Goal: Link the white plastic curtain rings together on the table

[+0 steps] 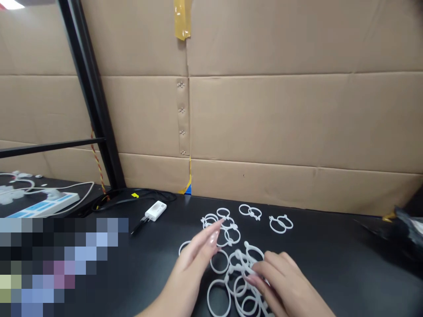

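Your right hand pinches tangled white rings at lower centre; your left hand hovers open. Pull carelessly and linked rings could drag across the counter.

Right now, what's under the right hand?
The right hand rests on a pile of white plastic rings on the black table. Whatever lies beneath the palm is covered.

We see a loose heap of thin white plastic rings lying flat and tangled on the black worktop, with a few linked pairs just behind
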